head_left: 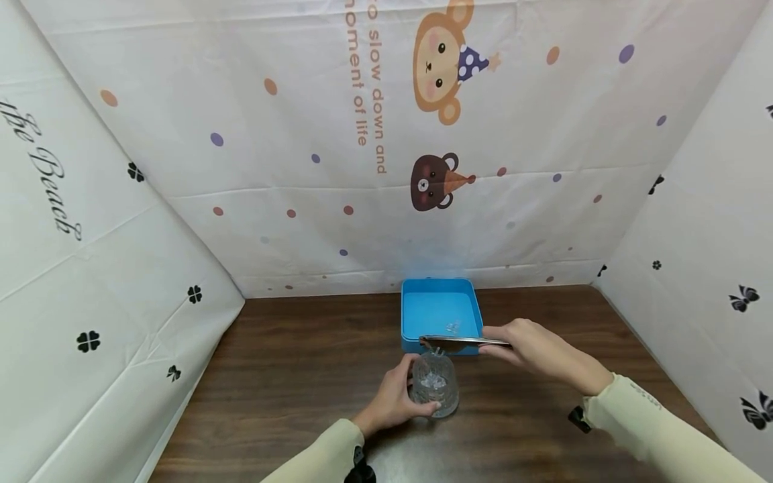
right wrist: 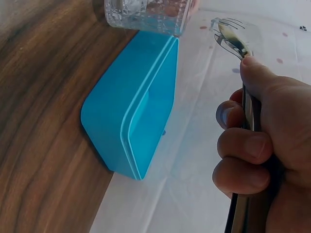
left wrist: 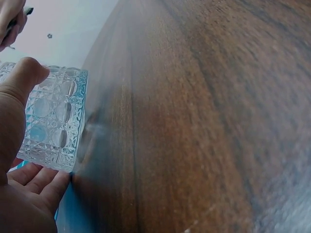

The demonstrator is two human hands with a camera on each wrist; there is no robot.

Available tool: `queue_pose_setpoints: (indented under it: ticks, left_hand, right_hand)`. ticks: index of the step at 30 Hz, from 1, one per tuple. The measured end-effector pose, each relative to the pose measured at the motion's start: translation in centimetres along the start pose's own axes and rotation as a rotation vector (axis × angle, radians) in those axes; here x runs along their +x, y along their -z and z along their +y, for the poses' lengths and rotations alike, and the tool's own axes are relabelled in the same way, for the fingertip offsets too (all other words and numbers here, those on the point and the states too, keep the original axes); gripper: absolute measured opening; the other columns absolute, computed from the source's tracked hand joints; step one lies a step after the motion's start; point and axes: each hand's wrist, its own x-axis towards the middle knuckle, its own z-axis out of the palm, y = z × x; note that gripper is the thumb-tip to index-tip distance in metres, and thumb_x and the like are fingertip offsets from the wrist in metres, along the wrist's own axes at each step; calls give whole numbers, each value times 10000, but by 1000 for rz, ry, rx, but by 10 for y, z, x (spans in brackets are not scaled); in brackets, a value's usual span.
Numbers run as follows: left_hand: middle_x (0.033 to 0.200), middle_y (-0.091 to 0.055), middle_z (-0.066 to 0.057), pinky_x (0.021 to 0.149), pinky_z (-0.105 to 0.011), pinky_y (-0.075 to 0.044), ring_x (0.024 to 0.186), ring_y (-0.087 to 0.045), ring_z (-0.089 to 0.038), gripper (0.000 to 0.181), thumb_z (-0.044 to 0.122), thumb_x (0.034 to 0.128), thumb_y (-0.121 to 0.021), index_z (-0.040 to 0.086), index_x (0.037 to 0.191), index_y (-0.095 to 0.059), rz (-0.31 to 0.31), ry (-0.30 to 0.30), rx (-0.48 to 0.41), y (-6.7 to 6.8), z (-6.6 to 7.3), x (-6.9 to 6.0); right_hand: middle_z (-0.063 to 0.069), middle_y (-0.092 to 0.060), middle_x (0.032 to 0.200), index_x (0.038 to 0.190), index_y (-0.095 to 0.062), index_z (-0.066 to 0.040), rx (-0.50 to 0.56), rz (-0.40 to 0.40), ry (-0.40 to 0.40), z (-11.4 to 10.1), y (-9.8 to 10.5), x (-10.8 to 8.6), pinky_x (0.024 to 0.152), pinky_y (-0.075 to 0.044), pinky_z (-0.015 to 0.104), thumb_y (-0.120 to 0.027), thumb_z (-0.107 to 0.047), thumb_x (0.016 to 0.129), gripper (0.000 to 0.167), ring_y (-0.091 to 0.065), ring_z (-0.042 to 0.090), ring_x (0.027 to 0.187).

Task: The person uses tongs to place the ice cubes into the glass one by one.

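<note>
My left hand holds a clear cut-glass cup upright on the table, thumb on the near side and fingers on the far side. Several clear ice-like pieces lie inside the cup. My right hand grips metal tongs with a fork-shaped end, their tips above the cup's mouth. In the right wrist view, a clear piece appears at the tongs' tips, though its outline is hard to make out. A few more clear pieces lie in the blue tray behind the cup.
The dark wooden table runs back to a white printed cloth. Similar cloth walls rise at the left and right. The blue tray stands near the back edge, just beyond the cup and tongs.
</note>
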Motion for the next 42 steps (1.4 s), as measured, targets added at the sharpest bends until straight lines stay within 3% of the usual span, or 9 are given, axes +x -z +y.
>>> queue_pose_setpoints:
  ticks: [16,22,30,42]
  left_hand:
    - [1313,-594,-56,954,-324,-547,1179,-610,-154,760,404,807,-873,183,1389,-436,12,8,13,0,2,0]
    - [1310,-593,-29,969,-331,-541,1189,-603,-144,790,418,809,-867,170,1418,-428,8,29,11,1,2,1]
    - [1333,-573,-32,970,-330,-539,1215,-589,-158,760,422,810,-869,188,1391,-438,7,25,9,1,1,0]
    - [1340,-577,-76,967,-323,-540,1206,-600,-179,781,388,822,-863,141,1424,-430,7,-14,3,1,3,-1]
  right_hand:
    - [-217,-319,603,848,-499,-289,-44,-7,17,-6,-9,0,497,-332,167,-648,-302,1028,234,-288,-86,499]
    - [-200,-357,606,952,-538,-254,-43,-16,-45,-7,-12,-2,479,-316,179,-640,-379,1024,177,-309,-66,479]
    - [-204,-453,643,1127,-619,-162,-53,-19,-119,-5,-13,-4,510,-387,204,-623,-438,1020,296,-411,-46,494]
    - [-169,-511,676,1124,-620,-153,-56,-31,-123,2,-6,-4,512,-411,208,-623,-430,1023,295,-433,-48,510]
